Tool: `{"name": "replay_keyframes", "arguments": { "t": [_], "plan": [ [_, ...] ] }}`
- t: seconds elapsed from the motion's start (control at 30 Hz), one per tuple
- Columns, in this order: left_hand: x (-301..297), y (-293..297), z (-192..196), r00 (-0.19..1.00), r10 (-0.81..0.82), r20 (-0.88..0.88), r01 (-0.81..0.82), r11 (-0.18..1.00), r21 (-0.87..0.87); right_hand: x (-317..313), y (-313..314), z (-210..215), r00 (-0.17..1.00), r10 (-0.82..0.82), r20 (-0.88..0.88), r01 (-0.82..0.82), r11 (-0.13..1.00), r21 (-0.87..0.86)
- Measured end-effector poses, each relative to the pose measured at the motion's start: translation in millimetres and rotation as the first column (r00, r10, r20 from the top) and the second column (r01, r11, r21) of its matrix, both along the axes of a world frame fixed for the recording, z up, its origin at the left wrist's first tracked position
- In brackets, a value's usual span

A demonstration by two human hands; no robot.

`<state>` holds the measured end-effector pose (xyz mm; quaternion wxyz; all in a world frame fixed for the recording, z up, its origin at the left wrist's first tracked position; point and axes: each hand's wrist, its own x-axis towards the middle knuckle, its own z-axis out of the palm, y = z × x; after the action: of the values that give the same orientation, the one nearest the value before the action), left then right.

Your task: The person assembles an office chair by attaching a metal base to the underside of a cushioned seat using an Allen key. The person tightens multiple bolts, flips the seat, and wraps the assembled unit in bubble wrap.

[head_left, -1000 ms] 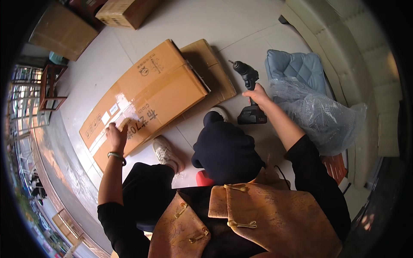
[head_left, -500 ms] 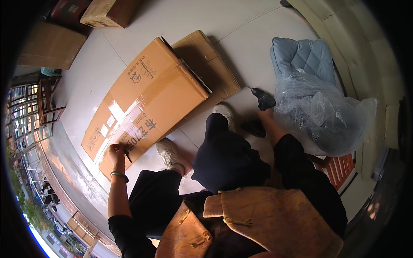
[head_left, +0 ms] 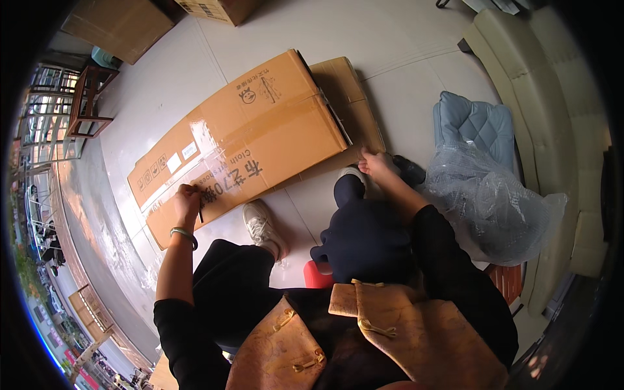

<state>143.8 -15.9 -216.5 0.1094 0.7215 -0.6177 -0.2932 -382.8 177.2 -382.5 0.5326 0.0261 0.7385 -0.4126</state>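
Observation:
A large brown cardboard box [head_left: 244, 146] lies on the floor in front of me, with tape across its top. My left hand [head_left: 187, 200] is closed over its near left part, and a thin black stick-like piece [head_left: 200, 212] pokes out from the fingers. Off the box's right corner, my right hand [head_left: 377, 164] has its fingers drawn together; anything between them is hidden. Just right of that hand a black power drill [head_left: 409, 170] rests on the floor, partly covered by my wrist.
Behind the box lies another flattened carton [head_left: 356, 97]. To the right are a folded blue quilted pad [head_left: 478, 123], clear bubble wrap [head_left: 497, 201] and a cream sofa [head_left: 520, 71]. More cartons [head_left: 120, 26] stand at the back left, near a wooden stool [head_left: 88, 104]. A red object [head_left: 318, 275] shows between my legs.
My right hand has left the drill and moved left toward the box corner. My left hand stays at the box with the black piece. The view has shifted.

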Motion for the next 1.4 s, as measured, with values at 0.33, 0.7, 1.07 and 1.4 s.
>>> {"name": "replay_keyframes", "arguments": {
  "t": [0.33, 0.7, 1.07, 1.4],
  "plan": [
    [-11.8, 17.6, -11.8, 0.991, 0.043, -0.13, -0.036, 0.998, 0.056, -27.8, -76.2, -15.7, 0.971, 0.043, -0.234, -0.028, 0.997, 0.068],
    [-25.8, 11.8, 3.6, 0.854, 0.224, -0.469, -0.264, 0.964, -0.02, -30.2, -133.8, 74.6, 0.898, 0.176, -0.404, -0.262, 0.951, -0.167],
    [145.0, 120.9, -28.9, 0.482, 0.754, -0.446, -0.832, 0.553, 0.036, -41.3, -192.1, 100.0, -0.18, 0.504, -0.844, -0.799, 0.425, 0.425],
    [137.7, 90.3, -28.3, 0.368, 0.739, -0.565, -0.844, 0.52, 0.13, -55.3, -171.2, 100.5, 0.123, 0.692, -0.712, -0.828, 0.467, 0.31]
  ]
}}
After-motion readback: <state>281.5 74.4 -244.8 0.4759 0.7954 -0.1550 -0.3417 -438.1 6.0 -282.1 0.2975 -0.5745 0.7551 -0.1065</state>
